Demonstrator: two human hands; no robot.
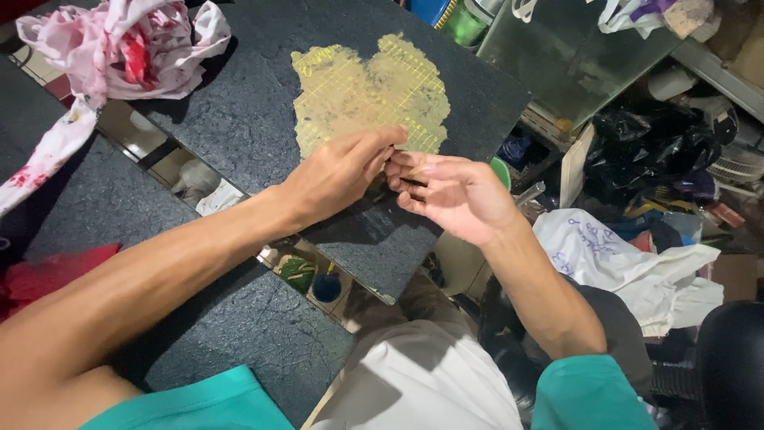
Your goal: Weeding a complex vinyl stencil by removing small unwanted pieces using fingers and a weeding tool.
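Head view, looking down over both forearms onto a dark stone slab (239, 119) that lies tilted across a gap in a dark table (103, 199). On the slab sits a patch of yellowish gridded mesh (366, 91), ragged at its edges and stuck flat to the stone. The left hand (338, 171) reaches in from the lower left, its fingers pinched together at the lower edge of the mesh, with the thumb and forefinger tips closed on that edge. The right hand (458, 195) comes from the lower right, palm turned partly up, fingers loosely curled and meeting the left fingertips at the same spot; whether it grips the mesh itself or only touches it cannot be told. Both hands sit over the slab's near right part, just below the mesh. At the slab's far left corner lies a crumpled white cloth with red stains (119, 44). A red cloth (48, 275) lies on the table at the left edge. To the right, off the table, a white plastic bag (629, 267) rests among clutter, with black bags (645, 147) behind it. The person wears teal sleeves (589, 394).
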